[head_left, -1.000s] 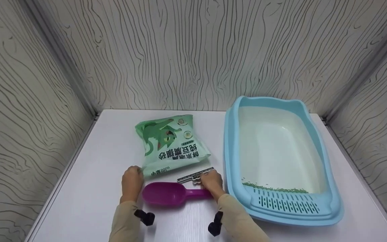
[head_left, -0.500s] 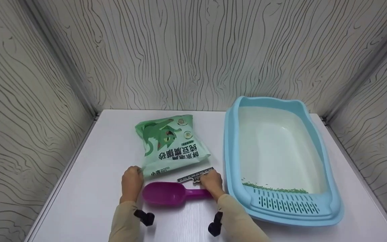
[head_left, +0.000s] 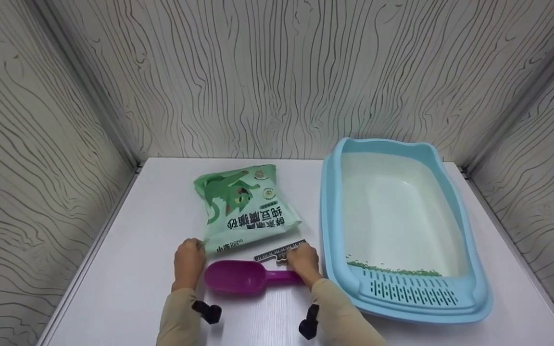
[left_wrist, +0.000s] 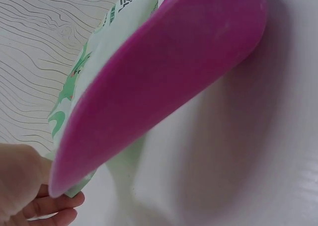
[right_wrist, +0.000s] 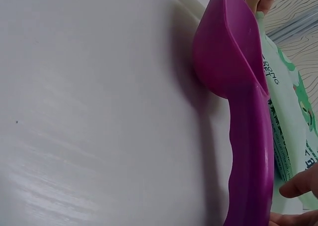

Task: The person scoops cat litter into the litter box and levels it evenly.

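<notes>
A light green cat litter bag (head_left: 238,206) with a green cat print lies on the white table. My left hand (head_left: 189,263) pinches its near left corner; in the left wrist view the fingers (left_wrist: 54,206) are at the film. My right hand (head_left: 303,262) grips film at the bag's near right side, by a dark printed strip (head_left: 277,251). In the right wrist view a dark panel with text (right_wrist: 280,141) shows under the film, close to those fingers (right_wrist: 300,184). A magenta scoop (head_left: 236,277) lies between the hands, its handle end hidden by the right one.
A blue litter box (head_left: 331,240) with a pale inside and a slotted front ledge stands close to the right hand. Wood-grain patterned walls (head_left: 258,77) enclose the table (head_left: 147,211) at the back and sides.
</notes>
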`<state>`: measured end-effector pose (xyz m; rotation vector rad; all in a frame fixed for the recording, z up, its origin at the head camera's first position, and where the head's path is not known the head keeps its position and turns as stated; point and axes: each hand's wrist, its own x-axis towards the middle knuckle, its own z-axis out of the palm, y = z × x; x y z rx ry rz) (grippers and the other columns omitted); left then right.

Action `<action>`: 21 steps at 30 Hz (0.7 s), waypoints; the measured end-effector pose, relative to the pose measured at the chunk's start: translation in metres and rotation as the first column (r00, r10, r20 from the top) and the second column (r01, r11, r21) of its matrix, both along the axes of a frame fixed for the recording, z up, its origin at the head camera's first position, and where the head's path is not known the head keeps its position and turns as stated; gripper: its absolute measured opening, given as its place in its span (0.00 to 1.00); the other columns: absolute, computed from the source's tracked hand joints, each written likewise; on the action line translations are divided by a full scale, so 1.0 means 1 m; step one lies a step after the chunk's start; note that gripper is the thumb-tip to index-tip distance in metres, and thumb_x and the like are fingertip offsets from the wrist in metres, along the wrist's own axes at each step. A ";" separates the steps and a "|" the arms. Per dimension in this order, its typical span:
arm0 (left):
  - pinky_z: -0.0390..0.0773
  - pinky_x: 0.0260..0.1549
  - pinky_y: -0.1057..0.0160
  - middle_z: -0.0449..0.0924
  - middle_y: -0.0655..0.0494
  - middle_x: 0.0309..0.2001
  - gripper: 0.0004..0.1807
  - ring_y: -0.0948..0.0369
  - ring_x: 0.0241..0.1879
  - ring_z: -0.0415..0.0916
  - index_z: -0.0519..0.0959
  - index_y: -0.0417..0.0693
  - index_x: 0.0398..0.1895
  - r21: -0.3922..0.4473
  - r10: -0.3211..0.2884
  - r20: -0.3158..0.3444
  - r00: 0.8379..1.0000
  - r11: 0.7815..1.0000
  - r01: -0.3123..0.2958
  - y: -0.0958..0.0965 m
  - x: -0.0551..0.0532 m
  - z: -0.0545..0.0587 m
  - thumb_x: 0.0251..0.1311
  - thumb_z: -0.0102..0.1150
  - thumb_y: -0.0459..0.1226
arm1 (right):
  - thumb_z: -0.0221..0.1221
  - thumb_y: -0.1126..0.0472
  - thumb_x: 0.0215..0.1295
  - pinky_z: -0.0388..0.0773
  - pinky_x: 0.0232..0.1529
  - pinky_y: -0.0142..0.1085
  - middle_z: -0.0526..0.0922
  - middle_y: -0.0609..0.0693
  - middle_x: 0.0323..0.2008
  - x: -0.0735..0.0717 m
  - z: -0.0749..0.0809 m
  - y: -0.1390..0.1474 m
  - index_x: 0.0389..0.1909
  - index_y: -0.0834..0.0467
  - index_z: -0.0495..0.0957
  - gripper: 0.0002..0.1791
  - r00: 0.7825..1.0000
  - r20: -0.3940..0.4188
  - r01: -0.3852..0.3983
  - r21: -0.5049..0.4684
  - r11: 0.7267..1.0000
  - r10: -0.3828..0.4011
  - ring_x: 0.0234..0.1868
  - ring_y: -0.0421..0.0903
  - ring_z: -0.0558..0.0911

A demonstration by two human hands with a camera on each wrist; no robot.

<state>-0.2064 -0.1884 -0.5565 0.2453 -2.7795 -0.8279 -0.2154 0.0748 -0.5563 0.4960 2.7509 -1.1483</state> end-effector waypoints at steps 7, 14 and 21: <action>0.81 0.36 0.50 0.83 0.35 0.32 0.06 0.42 0.35 0.82 0.81 0.26 0.31 -0.022 -0.005 -0.060 0.998 1.000 0.003 0.002 0.001 -0.001 0.55 0.56 0.24 | 0.59 0.62 0.58 0.65 0.23 0.34 0.71 0.49 0.18 0.002 0.001 -0.001 0.16 0.57 0.69 0.13 0.999 -0.035 -0.011 0.051 0.999 0.012 0.22 0.44 0.69; 0.81 0.36 0.50 0.83 0.36 0.31 0.06 0.43 0.34 0.82 0.81 0.27 0.31 -0.022 0.003 -0.038 0.999 1.000 -0.004 0.001 0.001 0.000 0.55 0.56 0.24 | 0.60 0.62 0.57 0.71 0.26 0.38 0.78 0.52 0.21 0.003 0.003 -0.004 0.21 0.61 0.74 0.09 0.998 -0.060 0.006 0.087 0.996 -0.001 0.24 0.45 0.71; 0.80 0.37 0.48 0.83 0.35 0.33 0.08 0.42 0.36 0.81 0.81 0.27 0.32 -0.016 -0.001 -0.012 1.000 1.000 0.001 0.000 0.000 0.005 0.56 0.54 0.25 | 0.60 0.64 0.56 0.73 0.29 0.39 0.81 0.54 0.22 0.002 0.005 -0.007 0.21 0.62 0.75 0.08 0.991 -0.130 0.020 0.050 0.999 -0.014 0.24 0.46 0.75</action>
